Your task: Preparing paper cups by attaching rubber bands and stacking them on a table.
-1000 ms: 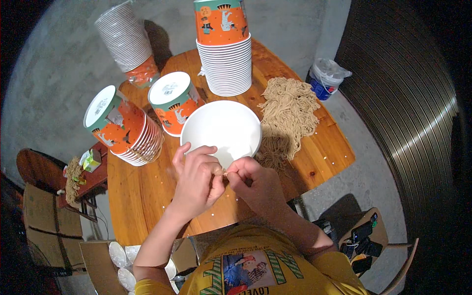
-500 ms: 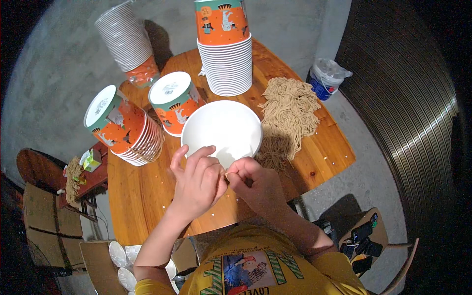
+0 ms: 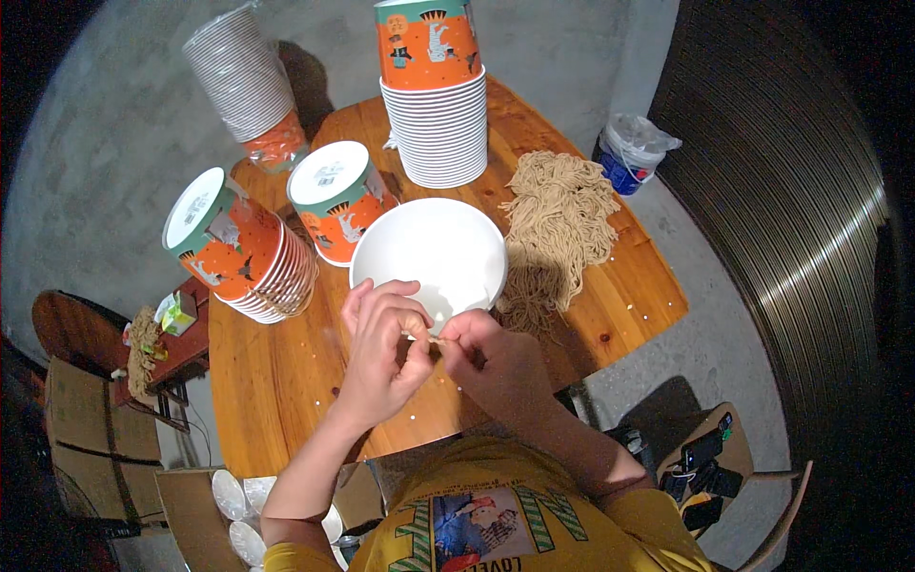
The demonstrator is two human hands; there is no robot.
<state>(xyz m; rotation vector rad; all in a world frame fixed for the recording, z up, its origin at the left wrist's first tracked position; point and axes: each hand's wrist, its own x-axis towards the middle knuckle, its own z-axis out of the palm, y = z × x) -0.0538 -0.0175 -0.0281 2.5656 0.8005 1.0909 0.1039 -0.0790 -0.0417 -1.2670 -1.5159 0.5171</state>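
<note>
My left hand (image 3: pixel 389 351) and my right hand (image 3: pixel 486 357) meet in front of a white paper tub (image 3: pixel 434 243), whose inside faces up. Both pinch a thin tan cord (image 3: pixel 435 339); just a short stretch of it shows between the fingertips. The other fingers of my left hand stay raised near the tub's rim, while those of my right are curled. Beyond the right side of the tub lies a heap of tan cords (image 3: pixel 562 210), its near end in shadow.
Left of the tub stand an upside-down orange tub (image 3: pixel 345 214) and a short stack of orange tubs (image 3: pixel 238 238) with cords on it. Behind are a tall tub stack (image 3: pixel 438 124) and a plastic-wrapped stack (image 3: pixel 243 81). A box (image 3: pixel 191 515) sits below the wooden table (image 3: pixel 276 381).
My left thumb and index finger have closed into a pinch on the cord, and more of it shows. Both hands stay in front of the tub.
</note>
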